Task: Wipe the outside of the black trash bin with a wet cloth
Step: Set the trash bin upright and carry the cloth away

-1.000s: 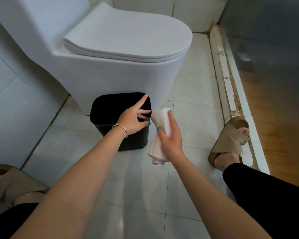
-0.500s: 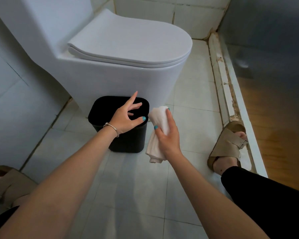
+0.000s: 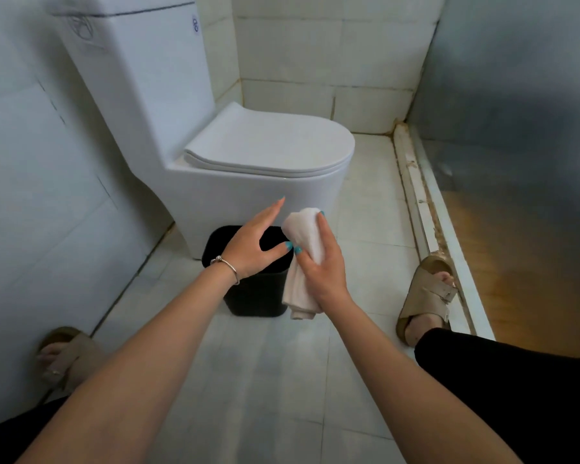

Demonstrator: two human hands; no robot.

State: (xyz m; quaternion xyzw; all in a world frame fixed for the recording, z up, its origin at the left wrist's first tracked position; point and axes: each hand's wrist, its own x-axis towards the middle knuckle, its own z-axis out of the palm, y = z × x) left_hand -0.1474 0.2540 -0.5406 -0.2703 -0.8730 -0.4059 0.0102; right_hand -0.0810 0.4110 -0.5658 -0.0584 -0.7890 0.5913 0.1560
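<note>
Your left hand (image 3: 253,244) has lifted off the rim of the black trash bin (image 3: 248,289) and now hovers above its opening, fingers straight. Your right hand (image 3: 322,266), gripping the white cloth (image 3: 303,239), has moved in until your thumbs nearly meet. Your view has tilted upward, so the toilet tank (image 3: 131,78) now shows at the upper left of the frame.

The pale tiled floor (image 3: 275,370) carries the black trash bin (image 3: 248,296), touching the white toilet (image 3: 248,195) base, plus two sandalled feet.
</note>
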